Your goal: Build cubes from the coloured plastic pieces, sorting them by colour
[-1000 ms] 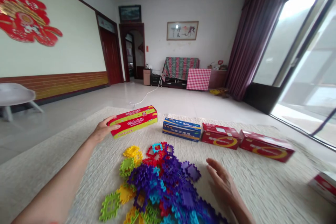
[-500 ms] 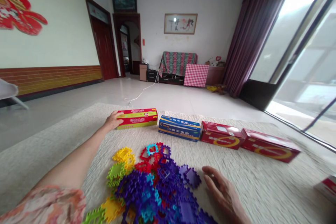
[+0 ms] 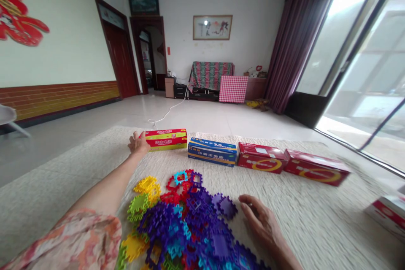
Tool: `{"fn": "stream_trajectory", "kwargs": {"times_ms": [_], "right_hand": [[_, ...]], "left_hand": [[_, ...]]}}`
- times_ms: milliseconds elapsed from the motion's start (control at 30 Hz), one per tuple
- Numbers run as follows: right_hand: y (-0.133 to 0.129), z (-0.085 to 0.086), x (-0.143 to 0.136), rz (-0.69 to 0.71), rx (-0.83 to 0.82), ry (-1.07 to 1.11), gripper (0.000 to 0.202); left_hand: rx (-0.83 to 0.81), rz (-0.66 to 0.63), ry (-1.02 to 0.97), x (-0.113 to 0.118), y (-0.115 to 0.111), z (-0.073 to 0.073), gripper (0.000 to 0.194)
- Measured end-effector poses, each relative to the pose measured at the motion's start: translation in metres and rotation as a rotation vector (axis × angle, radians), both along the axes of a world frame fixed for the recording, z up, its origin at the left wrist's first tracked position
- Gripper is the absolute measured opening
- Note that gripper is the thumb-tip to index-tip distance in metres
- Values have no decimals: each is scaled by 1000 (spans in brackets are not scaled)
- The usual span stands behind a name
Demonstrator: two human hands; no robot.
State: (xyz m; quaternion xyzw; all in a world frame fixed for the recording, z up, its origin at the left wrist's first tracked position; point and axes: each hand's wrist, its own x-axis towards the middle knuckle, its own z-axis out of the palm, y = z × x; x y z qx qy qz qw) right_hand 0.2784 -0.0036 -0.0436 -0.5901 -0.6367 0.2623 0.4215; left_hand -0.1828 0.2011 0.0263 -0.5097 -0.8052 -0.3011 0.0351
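Wearer's POV: a person is reaching over a pale textured rug (image 3: 107, 156) in a large tiled rm. L hand (image 3: 139, 144) is stretching forward to the left end of a red-and-yellow box (image 3: 171, 140), its fingers spreading loosely rather than clamping; whether any fingertip is pressing on the box, can't tell. The box is lying lengthwise on the rug, which is bearing its weight, so the hand is prob. only steadying or lining up that end.

R hand (image 3: 261, 219) is hanging half-curled and empty, just right of a heap of plastic notched pieces (image 3: 202, 215); it's gripping nothing, seemingly idling while the other arm is extending. The heap, mostly purple w/ blue, red, yellow & green bits, is sitting nearest the wearer, prob. for easy reach.

Beyond it, boxes are forming a rough row: red-and-yellow at far left, a blue box (image 3: 211, 152) just beside it, then a dark red box (image 3: 261, 158) and a second dark red one (image 3: 316, 168) continuing right. They're lying long side toward the wearer, maybe so the printed faces are showing. Another red-and-white box (image 3: 387, 215) is sitting apart, lower right, partly out of view
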Motion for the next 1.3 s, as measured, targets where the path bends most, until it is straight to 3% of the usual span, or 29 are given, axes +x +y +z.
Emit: {"fn": "stream_trajectory", "kwargs": {"times_ms": [100, 200, 300, 433, 533, 633, 733, 867, 1067, 1300], "right_hand": [[-1, 2, 0, 9, 1, 2, 36], [1, 6, -1, -26, -8, 39, 37], [5, 8, -2, -73, 54, 117, 37], [0, 8, -3, -65, 45, 187, 36], [-20, 9, 1, -51, 34, 217, 42], [-50, 8, 6, -47, 34, 246, 49], [-74, 2, 11, -99, 67, 266, 57], [-82, -7, 13, -155, 106, 253, 61], [-82, 0, 6, -29, 127, -2, 52], [-85, 10, -11, 108, 141, -195, 46]], "left_hand": [[16, -142, 51, 24, -13, 9, 63], [115, -418, 105, 68, -44, 11, 57], [139, -736, 87, 129, -104, 5, 48], [52, -1074, 70, 205, -208, -2, 50], [-106, -1244, 117, 239, -269, -6, 67], [-191, -1341, 156, 260, -305, -11, 80], [-202, -1421, 186, 275, -322, -18, 89], [-184, -1455, 236, 285, -332, -29, 87], [-132, -1369, 334, 285, -328, -41, 66], [-52, -1181, 408, 274, -314, -36, 36]]}}
